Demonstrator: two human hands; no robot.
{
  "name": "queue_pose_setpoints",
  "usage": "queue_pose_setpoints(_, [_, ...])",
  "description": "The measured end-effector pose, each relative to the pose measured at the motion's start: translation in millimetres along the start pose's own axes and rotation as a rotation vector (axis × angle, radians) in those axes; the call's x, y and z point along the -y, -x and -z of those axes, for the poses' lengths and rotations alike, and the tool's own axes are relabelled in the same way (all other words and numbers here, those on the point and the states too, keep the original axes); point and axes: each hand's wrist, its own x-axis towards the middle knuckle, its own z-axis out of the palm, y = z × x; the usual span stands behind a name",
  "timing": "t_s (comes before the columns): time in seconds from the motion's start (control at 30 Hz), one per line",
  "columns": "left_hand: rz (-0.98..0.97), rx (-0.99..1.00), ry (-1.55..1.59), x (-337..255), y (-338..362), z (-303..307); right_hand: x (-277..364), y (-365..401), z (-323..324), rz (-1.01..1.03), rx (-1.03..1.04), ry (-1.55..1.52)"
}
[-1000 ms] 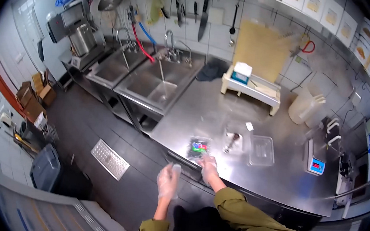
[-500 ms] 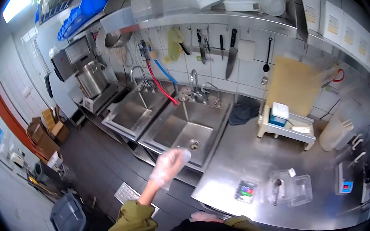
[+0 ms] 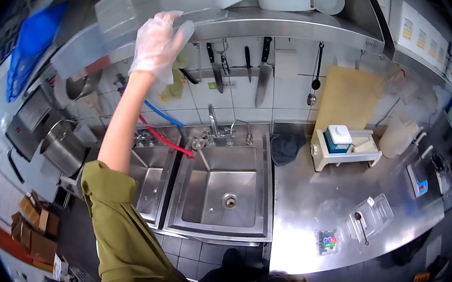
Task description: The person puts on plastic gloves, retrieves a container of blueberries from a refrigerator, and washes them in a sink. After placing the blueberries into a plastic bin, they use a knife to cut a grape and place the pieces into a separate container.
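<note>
My left hand (image 3: 156,47), in a clear plastic glove, is raised at the front edge of the steel wall shelf (image 3: 296,31). Its thumb stands apart from the fingers, and no held object shows. Beside and behind the fingertips are clear plastic containers (image 3: 120,12) on that shelf, partly covered by the hand in this view. An olive sleeve (image 3: 130,235) covers my upper forearm. My right hand is out of sight.
Knives (image 3: 264,74) and a black-handled ladle (image 3: 317,68) hang below the shelf. Two steel sinks lie beneath, the nearer basin (image 3: 191,192) with a red hose (image 3: 161,139) over it. On the right, a steel counter (image 3: 296,202) carries a clear tub (image 3: 380,210) and a white stand (image 3: 322,160).
My left hand has risen from in front of the sink to the shelf. The view has shifted toward the sinks, and my right hand at the bottom edge has gone from sight.
</note>
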Motion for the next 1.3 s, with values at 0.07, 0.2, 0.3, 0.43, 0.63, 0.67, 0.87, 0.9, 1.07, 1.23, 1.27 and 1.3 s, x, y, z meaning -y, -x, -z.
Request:
queue_pose_setpoints(0.07, [-0.033, 0.033, -0.012, 12.3, -1.0, -16.4, 8.0, 13.1, -25.2, -0.053, -0.031, -0.037])
queue_pose_setpoints(0.2, [-0.08, 0.085, -0.04, 23.6, 4.0, -29.0, 25.8, 36.6, -60.6, -0.117, -0.078, -0.085])
queue_pose_setpoints(0.3, [-0.212, 0.07, 0.006, 36.3, 0.5, -24.3, 34.2, 47.3, -75.3, -0.14, -0.105, -0.103])
queue_pose_setpoints(0.43, [-0.325, -0.032, -0.33, 40.9, 12.9, 14.4, 36.0, 53.7, -86.7, -0.14, -0.142, -0.082])
queue_pose_setpoints(0.63, [-0.497, 0.076, -0.32, 1.5, 100.2, 136.5, 42.0, 57.0, -95.7, 0.045, -0.144, -0.049])
queue_pose_setpoints(0.67, [-0.594, 0.066, -0.103, -10.3, 113.2, 138.3, 47.3, 54.6, -102.3, 0.15, -0.131, -0.062])
queue_pose_setpoints(0.87, [-0.352, 0.607, 0.672, -161.8, 186.2, 35.3, 104.7, 2.7, -135.7, 0.489, -0.013, -0.339])
queue_pose_setpoints(0.9, [-0.202, 0.645, 0.722, -187.3, 213.2, 0.0, 111.5, 3.8, -115.3, 0.346, 0.003, -0.334])
queue_pose_setpoints(1.07, [0.957, 1.05, 1.313, -317.1, 357.3, -117.9, 34.0, 30.0, 35.3, -0.165, -0.893, -0.496])
queue_pose_setpoints(1.23, [1.265, 1.468, 1.099, -385.0, 381.4, -115.2, -36.9, 6.5, 100.3, -0.197, -1.083, 0.154])
queue_pose_setpoints(1.27, [1.241, 1.502, 1.05, -393.6, 392.3, -121.0, -36.9, 7.0, 107.4, -0.246, -1.009, 0.152])
queue_pose_setpoints(1.3, [1.263, 1.384, 1.103, -398.4, 411.6, -131.8, -36.1, 6.3, 113.2, -0.294, -0.933, 0.151])
